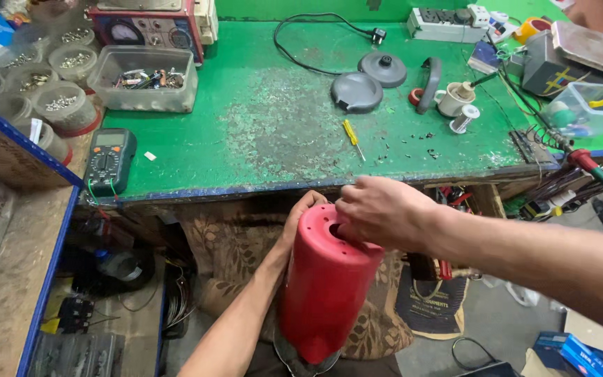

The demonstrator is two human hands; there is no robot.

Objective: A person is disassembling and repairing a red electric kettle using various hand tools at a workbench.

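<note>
Red plastic, the kettle body [326, 283] stands upturned on the person's lap, below the workbench's [273, 119] front edge, open floor to its right. The left hand [300, 216] wraps behind its upper rim, holding it steady. The right hand [378, 209] curls over the base, fingers pinched narrow at a hole. On the worn green top lie a yellow screwdriver [352, 136] near the front edge, a multimeter [109, 160] at the front-left corner.
</note>
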